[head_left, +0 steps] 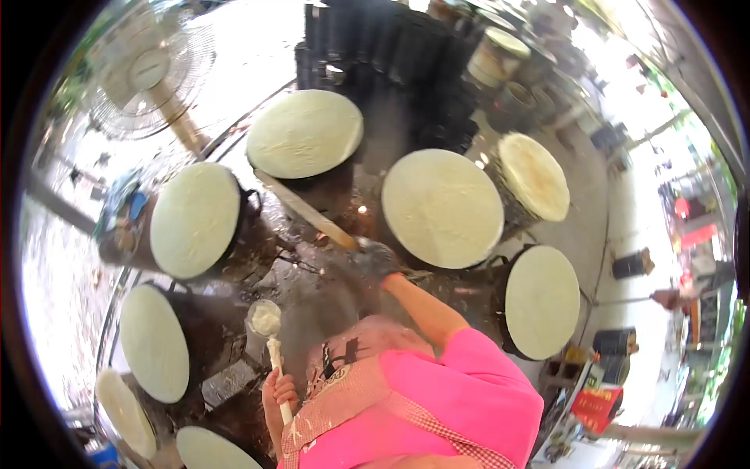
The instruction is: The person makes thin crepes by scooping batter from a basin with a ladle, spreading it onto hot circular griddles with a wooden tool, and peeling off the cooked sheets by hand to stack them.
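Right hand: gloved point(375, 259), mid-frame, closed round the near end of the paddle point(307, 209); single fingers blurred. The grip at the end leaves the shaft's length for reach, so the arm stays off the stoves.
Paddle: long, flat, wooden; slants from centre to upper left. Far tip lies at the lower edge of the top round point(305, 134); whether it is under the edge or just touching, cannot tell.
Left hand: bare point(283, 391), lower left of centre, fingers wrapped round the ladle's handle point(276, 359), no gap seen. Held near the body, apart from the paddle.
Ladle: bowl point(265, 319) uppermost, pale stuff in it; probably kept face up so that nothing spills. Handle smeared with the same pale stuff.
Rounds: eight pale discs in an arc, lower left through top to right of frame. Nearest the right hand: centre-right round point(443, 209). The arc likely puts most of them within arm's reach.
Browned round: upper right point(535, 177), tan patch in its middle, straw-like fringe at its left edge; support mostly hidden.
Stoves: dark drums under several rounds, e.g. at left point(246, 248); glow between them, haze above.
Fan: upper left point(151, 70), beyond the arc; perhaps set there to move heat and haze.
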The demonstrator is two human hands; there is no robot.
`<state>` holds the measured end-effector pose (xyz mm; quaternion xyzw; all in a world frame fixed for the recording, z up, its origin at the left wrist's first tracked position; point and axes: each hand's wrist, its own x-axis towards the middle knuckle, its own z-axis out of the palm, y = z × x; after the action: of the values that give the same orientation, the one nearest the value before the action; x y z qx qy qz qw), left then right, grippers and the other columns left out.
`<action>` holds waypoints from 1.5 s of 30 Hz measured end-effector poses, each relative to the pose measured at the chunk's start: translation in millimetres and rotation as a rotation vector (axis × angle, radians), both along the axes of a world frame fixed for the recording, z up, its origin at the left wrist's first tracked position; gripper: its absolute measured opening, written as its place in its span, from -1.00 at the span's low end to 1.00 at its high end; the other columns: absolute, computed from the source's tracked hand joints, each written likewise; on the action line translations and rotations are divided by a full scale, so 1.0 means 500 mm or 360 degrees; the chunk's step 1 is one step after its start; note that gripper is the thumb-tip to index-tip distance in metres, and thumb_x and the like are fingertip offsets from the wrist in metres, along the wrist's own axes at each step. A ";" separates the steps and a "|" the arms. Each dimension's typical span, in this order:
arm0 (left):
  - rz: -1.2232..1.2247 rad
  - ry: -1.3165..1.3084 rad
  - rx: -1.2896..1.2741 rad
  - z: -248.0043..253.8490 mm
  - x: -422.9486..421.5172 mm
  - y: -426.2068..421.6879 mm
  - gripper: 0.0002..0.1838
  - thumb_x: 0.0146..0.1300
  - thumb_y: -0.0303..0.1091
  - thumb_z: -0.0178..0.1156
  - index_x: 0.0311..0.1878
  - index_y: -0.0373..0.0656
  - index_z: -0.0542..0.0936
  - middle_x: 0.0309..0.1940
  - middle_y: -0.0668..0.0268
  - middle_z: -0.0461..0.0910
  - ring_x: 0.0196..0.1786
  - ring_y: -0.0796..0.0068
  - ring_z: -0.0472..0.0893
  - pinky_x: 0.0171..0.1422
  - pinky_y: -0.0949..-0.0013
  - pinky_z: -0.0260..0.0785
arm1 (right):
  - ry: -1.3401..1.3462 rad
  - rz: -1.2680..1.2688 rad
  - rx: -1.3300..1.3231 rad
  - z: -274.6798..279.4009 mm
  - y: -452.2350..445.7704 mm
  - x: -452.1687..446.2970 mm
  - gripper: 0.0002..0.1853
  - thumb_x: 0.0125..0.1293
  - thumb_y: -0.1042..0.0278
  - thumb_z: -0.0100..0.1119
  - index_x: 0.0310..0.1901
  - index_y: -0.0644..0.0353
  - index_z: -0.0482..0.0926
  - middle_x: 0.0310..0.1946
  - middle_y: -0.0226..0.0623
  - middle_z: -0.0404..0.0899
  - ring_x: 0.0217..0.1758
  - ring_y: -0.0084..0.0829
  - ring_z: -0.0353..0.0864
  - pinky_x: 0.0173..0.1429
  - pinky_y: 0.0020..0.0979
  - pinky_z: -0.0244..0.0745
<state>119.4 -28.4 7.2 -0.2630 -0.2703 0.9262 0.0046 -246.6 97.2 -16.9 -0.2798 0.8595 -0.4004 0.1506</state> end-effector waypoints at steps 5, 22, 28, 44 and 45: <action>-0.0465 -0.0131 -0.0010 0.001 -0.157 -0.010 -0.86 0.29 -0.22 -0.17 -0.23 -0.01 0.32 -0.73 0.46 0.10 -0.76 0.68 0.14 -0.72 0.57 0.06 | -0.0073 -0.0853 0.0329 -0.072 0.392 -0.009 -0.63 0.11 -0.02 -0.02 -0.22 0.08 0.55 -0.36 -0.01 0.54 -0.25 -0.15 0.54 -0.18 -0.23 0.38; -0.1353 -0.0031 -0.0069 -0.006 -0.366 -0.033 -0.69 0.31 -0.22 -0.21 0.05 -0.02 0.37 -0.73 0.41 0.15 -0.77 0.63 0.18 -0.75 0.52 0.08 | 0.0038 -0.1476 0.1007 -0.016 0.643 0.491 -0.56 0.10 -0.03 0.02 -0.01 -0.02 0.44 -0.31 -0.15 0.55 -0.32 -0.18 0.55 -0.25 -0.23 0.42; -0.1251 -0.0072 -0.0080 -0.014 -0.320 0.036 -0.78 0.30 -0.25 -0.19 -0.10 0.00 0.42 -0.73 0.45 0.15 -0.78 0.68 0.13 -0.78 0.58 0.00 | -0.0021 -0.0946 0.1073 -0.002 0.718 0.430 -0.53 0.07 -0.05 0.05 0.00 -0.02 0.43 -0.30 -0.14 0.56 -0.31 -0.16 0.54 -0.25 -0.22 0.41; -0.0598 -0.0108 -0.0141 0.007 -0.126 0.202 -0.89 0.23 -0.33 -0.09 -0.21 -0.04 0.39 -0.76 0.44 0.18 -0.79 0.70 0.16 -0.81 0.64 0.00 | 0.0193 -0.0166 0.0573 -0.059 0.479 0.009 -0.60 -0.06 0.02 0.16 -0.28 0.16 0.48 -0.43 -0.04 0.52 -0.33 -0.03 0.49 -0.24 -0.18 0.39; -0.0565 -0.0106 -0.0164 0.004 -0.118 0.200 -0.89 0.22 -0.33 -0.09 -0.21 -0.03 0.39 -0.76 0.44 0.18 -0.79 0.70 0.16 -0.81 0.64 0.00 | 0.0189 -0.0151 0.0539 -0.067 0.456 -0.001 -0.61 -0.06 0.10 0.18 -0.23 0.17 0.48 -0.40 -0.03 0.52 -0.31 -0.05 0.50 -0.21 -0.19 0.39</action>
<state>60.4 71.4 9.3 -0.3368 -0.1718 0.9142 0.1456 -246.9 325.2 -50.3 -0.2327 0.9342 -0.2395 0.1254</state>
